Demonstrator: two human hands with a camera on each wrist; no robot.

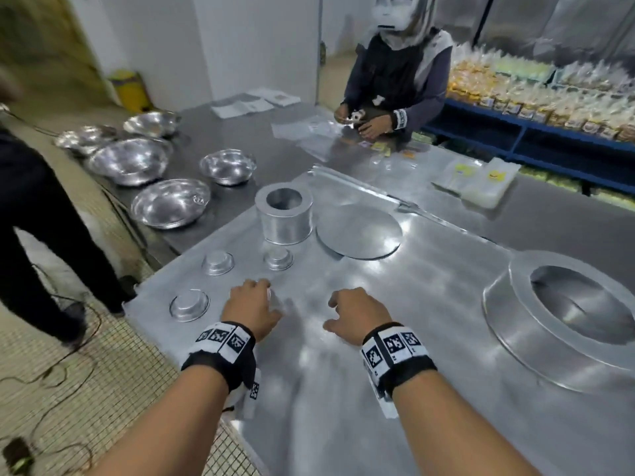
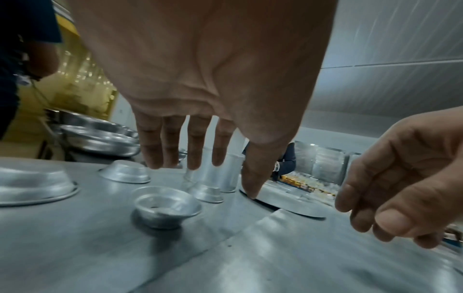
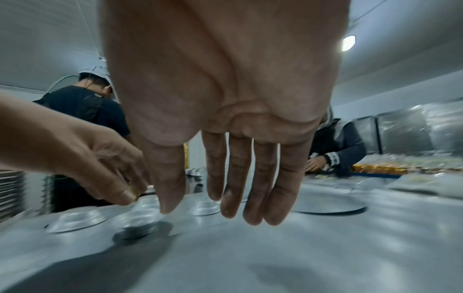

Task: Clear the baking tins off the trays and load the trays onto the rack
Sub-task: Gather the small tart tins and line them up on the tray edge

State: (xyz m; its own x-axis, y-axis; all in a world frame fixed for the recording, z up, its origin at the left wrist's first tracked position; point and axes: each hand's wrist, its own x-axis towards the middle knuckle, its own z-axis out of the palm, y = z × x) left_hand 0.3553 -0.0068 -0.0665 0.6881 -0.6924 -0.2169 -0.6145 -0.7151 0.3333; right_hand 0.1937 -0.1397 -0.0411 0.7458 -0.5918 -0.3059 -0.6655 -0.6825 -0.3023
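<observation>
Head view, lower left: inverted small round aluminium tin (image 1: 189,305) on flat silver metal tray (image 1: 343,389). Left hand (image 1: 249,309), fingers straight and spread, over upright small aluminium cup tin (image 2: 167,206), not gripping. Centre: right hand (image 1: 357,319) relaxed, empty. Far right: large ring-shaped aluminium cake tin (image 1: 563,317).

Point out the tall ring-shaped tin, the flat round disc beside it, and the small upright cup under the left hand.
tall ring-shaped tin (image 1: 287,224): head view, on its outer side wall.
flat round disc (image 1: 359,231): head view, on the middle of its top face.
small upright cup (image 2: 167,206): left wrist view, on its inner bowl.
</observation>
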